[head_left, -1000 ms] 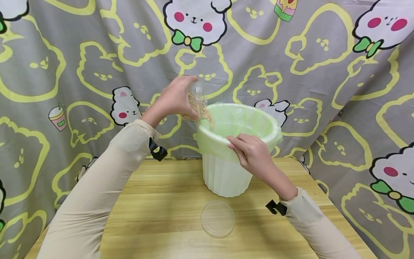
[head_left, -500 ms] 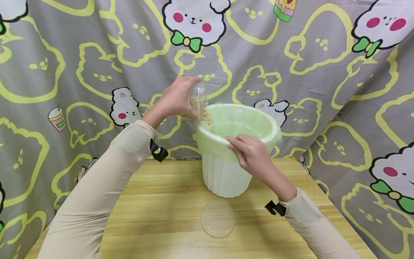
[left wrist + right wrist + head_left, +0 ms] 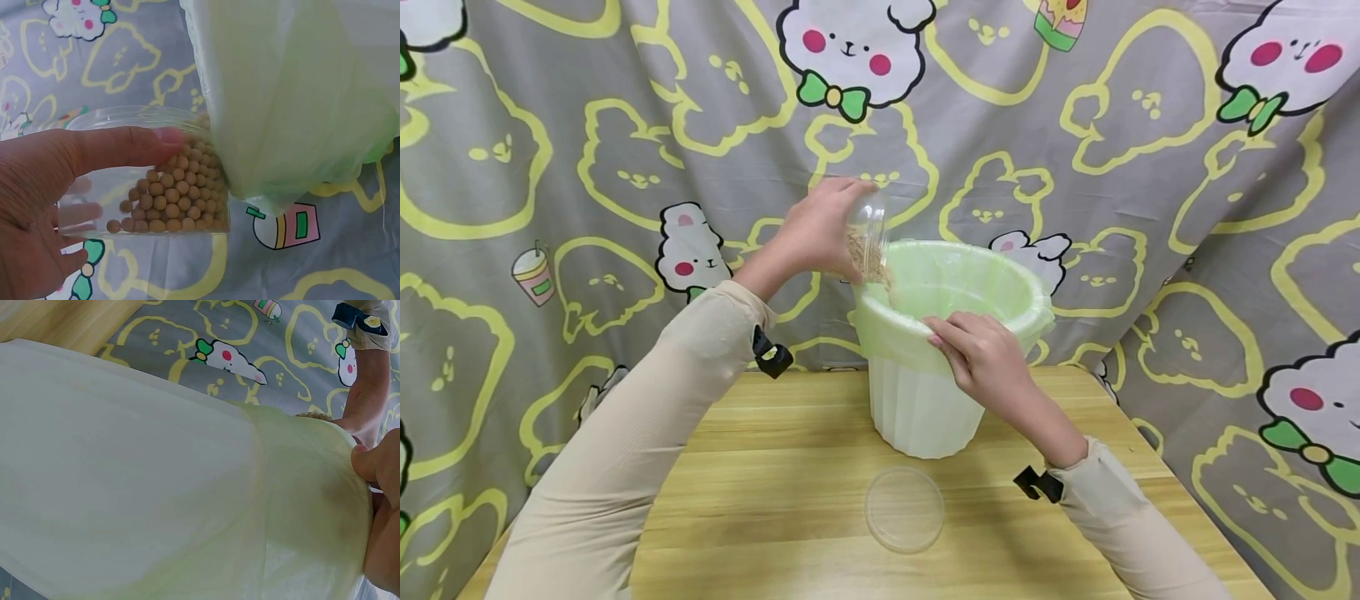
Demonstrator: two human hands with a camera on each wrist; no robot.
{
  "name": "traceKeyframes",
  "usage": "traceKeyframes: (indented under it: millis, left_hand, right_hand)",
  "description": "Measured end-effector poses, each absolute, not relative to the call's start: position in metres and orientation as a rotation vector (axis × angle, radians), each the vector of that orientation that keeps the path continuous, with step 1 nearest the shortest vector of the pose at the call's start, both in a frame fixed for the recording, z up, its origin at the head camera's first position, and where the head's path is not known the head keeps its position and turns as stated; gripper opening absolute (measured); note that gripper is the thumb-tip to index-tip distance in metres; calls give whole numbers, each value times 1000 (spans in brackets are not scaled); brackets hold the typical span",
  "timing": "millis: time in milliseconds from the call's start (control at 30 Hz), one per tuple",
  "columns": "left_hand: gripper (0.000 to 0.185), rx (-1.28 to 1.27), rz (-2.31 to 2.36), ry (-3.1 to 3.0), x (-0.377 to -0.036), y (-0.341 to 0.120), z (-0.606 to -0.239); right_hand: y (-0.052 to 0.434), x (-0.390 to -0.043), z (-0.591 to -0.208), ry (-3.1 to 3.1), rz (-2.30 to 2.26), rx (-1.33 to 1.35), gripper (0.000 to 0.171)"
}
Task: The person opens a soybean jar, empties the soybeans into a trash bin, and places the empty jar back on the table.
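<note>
My left hand [image 3: 826, 233] grips a clear plastic jar [image 3: 144, 200], tilted with its mouth over the left rim of a white trash can [image 3: 917, 408]. Small round tan beads [image 3: 178, 194] fill the jar's lower side and spill over into the can. A thin green bag [image 3: 887, 333] lines the can and folds down over its rim. At the front right, my right hand [image 3: 988, 358] pinches that rim and the bag, thumb on the outside. The beads inside the can are hidden by its wall.
A clear round lid [image 3: 905, 509] lies flat on the wooden table [image 3: 760, 500] in front of the can. A grey patterned curtain [image 3: 737, 100] hangs close behind and beside the table.
The jar in my left hand has shifted slightly right and tipped further, and fewer beads show in it. The right hand and the can have stayed in place.
</note>
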State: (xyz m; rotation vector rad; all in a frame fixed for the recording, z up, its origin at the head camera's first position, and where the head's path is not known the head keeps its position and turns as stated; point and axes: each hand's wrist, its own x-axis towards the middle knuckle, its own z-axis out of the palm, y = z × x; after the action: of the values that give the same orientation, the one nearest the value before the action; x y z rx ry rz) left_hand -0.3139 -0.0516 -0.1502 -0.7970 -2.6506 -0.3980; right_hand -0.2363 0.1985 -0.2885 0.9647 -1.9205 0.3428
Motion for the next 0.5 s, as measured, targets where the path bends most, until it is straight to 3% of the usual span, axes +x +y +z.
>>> traceKeyframes:
  millis: [500]
  left_hand:
    - [124, -853, -292, -2628, -308, -45, -148]
  right_hand:
    - [199, -235, -289, -1930, 345, 962, 24]
